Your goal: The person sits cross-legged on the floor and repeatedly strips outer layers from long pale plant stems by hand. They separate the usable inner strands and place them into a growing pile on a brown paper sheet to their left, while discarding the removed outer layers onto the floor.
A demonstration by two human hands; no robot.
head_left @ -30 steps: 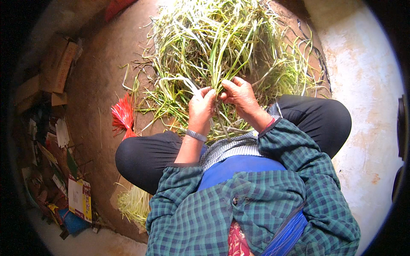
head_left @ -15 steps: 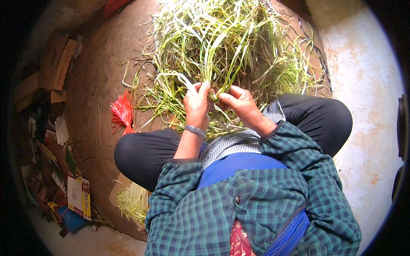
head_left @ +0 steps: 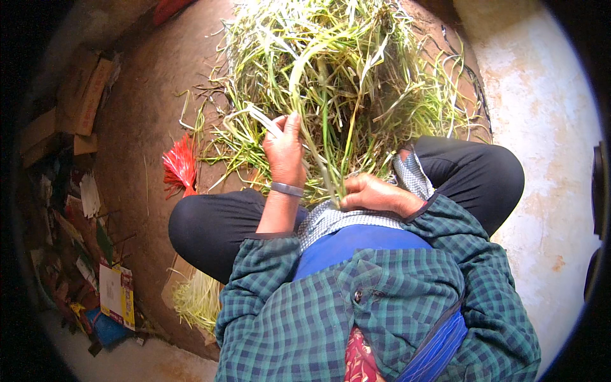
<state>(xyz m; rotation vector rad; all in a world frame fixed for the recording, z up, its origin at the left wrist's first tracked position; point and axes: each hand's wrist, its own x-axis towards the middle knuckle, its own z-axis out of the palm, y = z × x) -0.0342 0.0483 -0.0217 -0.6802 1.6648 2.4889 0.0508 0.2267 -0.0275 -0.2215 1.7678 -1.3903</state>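
A large heap of long, thin green leafy stalks (head_left: 305, 70) lies in front of me. At its near side my left hand (head_left: 284, 156), with a metal band at the wrist, is closed on a few whitish stalks (head_left: 262, 120) that stick out to the left past its thumb. Lower and to the right, just above my lap, my right hand (head_left: 377, 193) pinches long green leaves (head_left: 326, 127) that run up toward the heap. Their lower ends are hidden by the fingers. A checked cloth (head_left: 324, 218) covers my lap.
To the left of the heap lies a bunch of red plastic strips (head_left: 181, 160). Pale stalks (head_left: 196, 299) lie in a bundle beside my left leg. Cardboard boxes (head_left: 86, 95) and mixed scraps line the left edge. A whitish surface (head_left: 541, 159) borders the right side.
My right hand has come down toward my lap, away from my left hand, drawing leaves with it. My left hand has shifted slightly left, still holding whitish stalks.
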